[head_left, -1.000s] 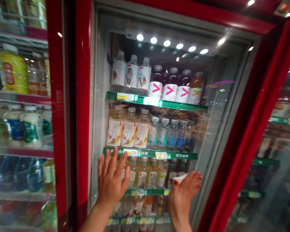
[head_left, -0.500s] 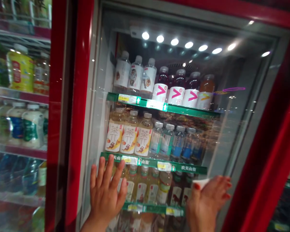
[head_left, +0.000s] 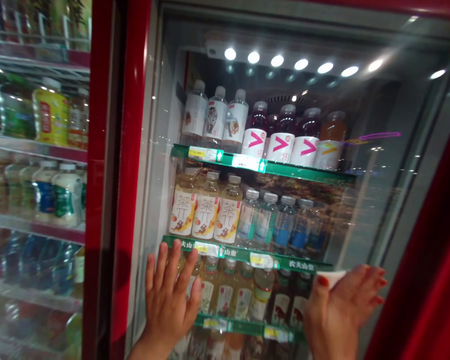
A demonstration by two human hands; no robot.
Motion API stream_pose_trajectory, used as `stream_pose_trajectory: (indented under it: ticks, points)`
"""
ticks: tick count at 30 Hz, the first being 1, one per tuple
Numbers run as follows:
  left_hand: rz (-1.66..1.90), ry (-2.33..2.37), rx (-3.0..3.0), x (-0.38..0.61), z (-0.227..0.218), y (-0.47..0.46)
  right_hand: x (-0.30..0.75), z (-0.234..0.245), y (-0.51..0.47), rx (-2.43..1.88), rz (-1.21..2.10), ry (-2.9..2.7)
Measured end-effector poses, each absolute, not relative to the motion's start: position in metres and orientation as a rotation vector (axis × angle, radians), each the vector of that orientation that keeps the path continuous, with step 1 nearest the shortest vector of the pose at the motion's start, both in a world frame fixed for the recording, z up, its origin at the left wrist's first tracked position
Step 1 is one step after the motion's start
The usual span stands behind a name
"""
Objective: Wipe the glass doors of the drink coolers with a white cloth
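Observation:
My left hand (head_left: 172,297) is spread flat over the glass door (head_left: 363,110) at lower left, with nothing in it. At lower right, my right hand (head_left: 339,310) is turned sideways, its fingers pointing right. A white tissue-like piece (head_left: 332,276) shows between its thumb and fingers; most of it is hidden behind the hand. Behind the glass stand tea bottles with white labels (head_left: 206,212), clear and blue bottles (head_left: 270,220), and purple bottles (head_left: 283,135) on the shelf above.
A red cabinet frame (head_left: 133,150) runs up the left of the door. Beyond it, another shelf unit (head_left: 33,220) holds bottled drinks. Green shelf edges (head_left: 307,172) with price tags cross the cabinet. Bright lamps (head_left: 277,61) glow across the top.
My right hand has moved slightly right along the glass with the white piece. The left hand holds its place against the door. The whole view has shifted a little.

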State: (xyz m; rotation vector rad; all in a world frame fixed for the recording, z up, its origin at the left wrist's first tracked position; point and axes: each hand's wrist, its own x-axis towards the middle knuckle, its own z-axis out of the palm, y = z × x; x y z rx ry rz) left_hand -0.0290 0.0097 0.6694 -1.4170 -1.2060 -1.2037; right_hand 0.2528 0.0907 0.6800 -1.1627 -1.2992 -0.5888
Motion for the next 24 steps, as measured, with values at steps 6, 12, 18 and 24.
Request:
stream_pose_trajectory:
  ticks: [6, 12, 18, 24]
  points:
    - [-1.340, -1.141, -1.429, -0.037, 0.677, 0.000, 0.164, 0.694, 0.062, -0.885, -0.926, -1.622]
    - [-1.220, -1.213, -1.326, -0.045, 0.679, 0.011, 0.225, 0.683, 0.078, -1.043, -0.807, -1.497]
    - [-1.183, -1.225, -1.330, -0.046, 0.676, 0.016, 0.181, 0.761, 0.077, -1.007, -0.798, -1.453]
    - [-1.266, -1.198, -1.360, -0.049, 0.681, 0.003, 0.185, 0.721, 0.067, -0.834, -1.011, -1.734]
